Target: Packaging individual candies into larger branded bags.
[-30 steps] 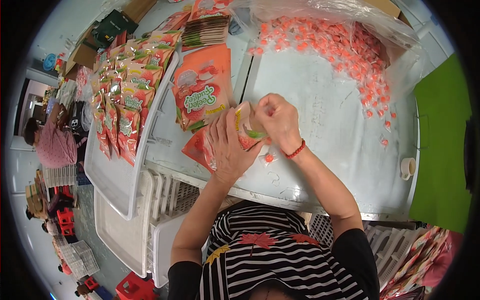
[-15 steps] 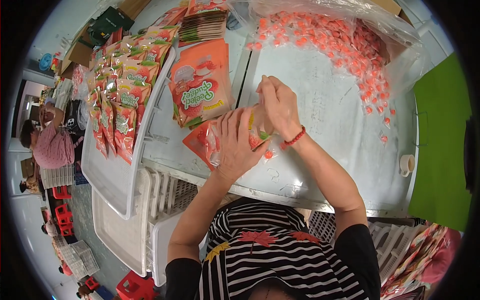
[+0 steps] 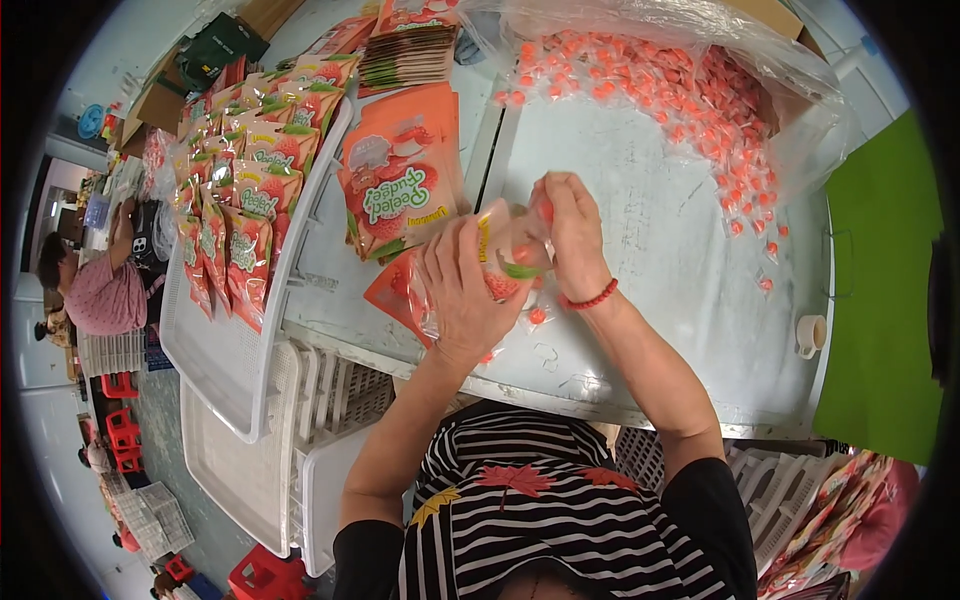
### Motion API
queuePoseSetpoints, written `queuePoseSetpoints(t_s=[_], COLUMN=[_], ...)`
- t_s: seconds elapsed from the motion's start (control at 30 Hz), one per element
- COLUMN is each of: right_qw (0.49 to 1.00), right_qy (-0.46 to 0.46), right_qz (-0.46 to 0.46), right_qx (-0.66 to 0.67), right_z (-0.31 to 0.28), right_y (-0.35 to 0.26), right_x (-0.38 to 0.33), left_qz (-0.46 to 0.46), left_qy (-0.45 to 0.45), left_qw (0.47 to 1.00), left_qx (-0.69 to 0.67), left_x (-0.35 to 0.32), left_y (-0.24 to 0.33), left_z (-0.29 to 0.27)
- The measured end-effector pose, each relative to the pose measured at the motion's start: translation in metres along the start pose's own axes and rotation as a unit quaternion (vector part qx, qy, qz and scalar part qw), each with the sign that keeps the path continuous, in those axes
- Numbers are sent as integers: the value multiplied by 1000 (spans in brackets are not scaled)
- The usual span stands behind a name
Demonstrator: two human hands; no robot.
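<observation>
A: Where is the orange plastic stand-up pouch [image 3: 470, 290] relative to the hands?

B: Between them, near the front edge of the pale grey worktable [image 3: 650, 250]; the left hand [image 3: 462, 290] covers its near face; the right hand [image 3: 568, 232] sits at its upper right corner, at the mouth.

A: Left hand, how closed?

B: Fingers curled round the pouch, thumb side toward the mouth; a firm wrap, not a flat palm; it holds the pouch tilted, off the table surface as far as can be judged.

A: Right hand?

B: Fingers bunched and pinched at the pouch mouth; a small orange wrapped sweet shows at the fingertips; whether it is gripped or only touched, cannot tell; a red bead bracelet [image 3: 588, 298] sits on that wrist.

A: Surroundings?

B: One loose orange wrapped candy [image 3: 538, 316] lies just below the hands; a heap of orange wrapped candies [image 3: 680, 100] spills from a clear plastic bag [image 3: 640, 25] at the far side; a stack of flat orange pouches [image 3: 400, 185] lies just left of the hands; filled pouches stand in rows on a white plastic tray [image 3: 225, 355] further left.
</observation>
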State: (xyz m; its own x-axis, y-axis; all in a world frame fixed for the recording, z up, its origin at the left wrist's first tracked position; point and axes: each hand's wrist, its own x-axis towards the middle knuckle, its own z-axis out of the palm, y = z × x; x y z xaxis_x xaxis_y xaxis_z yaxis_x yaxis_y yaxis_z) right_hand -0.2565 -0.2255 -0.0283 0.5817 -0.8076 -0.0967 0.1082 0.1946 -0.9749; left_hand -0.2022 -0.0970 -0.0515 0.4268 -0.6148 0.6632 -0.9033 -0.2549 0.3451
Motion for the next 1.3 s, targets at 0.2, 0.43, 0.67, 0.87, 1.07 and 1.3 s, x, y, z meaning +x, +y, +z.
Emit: queuePoseSetpoints(t_s=[0.2, 0.43, 0.67, 0.87, 1.07, 1.3], right_qw=[938, 831, 792, 736, 712, 713], right_qy=[-179, -213, -77, -202, -83, -65], right_qz=[-90, -401, -375, -314, -332, -354], right_qx=[-283, -322, -475, -564, -613, -602], right_z=[-5, 14, -31, -3, -27, -35], right_y=[-15, -80, 13, 76, 61, 70], right_x=[-15, -42, -47, -116, -52, -42], left_qz=[-4, -23, -53, -74, -181, -98], left_qy=[-30, 21, 124, 167, 160, 101], left_qw=[999, 999, 988, 983, 954, 975], left_qx=[-28, 9, -71, -36, -178, -170], left_x=[1, 8, 20, 9, -23, -11], left_y=[7, -12, -32, -30, -43, -22], left_z=[-1, -6, -70, -90, -88, -71])
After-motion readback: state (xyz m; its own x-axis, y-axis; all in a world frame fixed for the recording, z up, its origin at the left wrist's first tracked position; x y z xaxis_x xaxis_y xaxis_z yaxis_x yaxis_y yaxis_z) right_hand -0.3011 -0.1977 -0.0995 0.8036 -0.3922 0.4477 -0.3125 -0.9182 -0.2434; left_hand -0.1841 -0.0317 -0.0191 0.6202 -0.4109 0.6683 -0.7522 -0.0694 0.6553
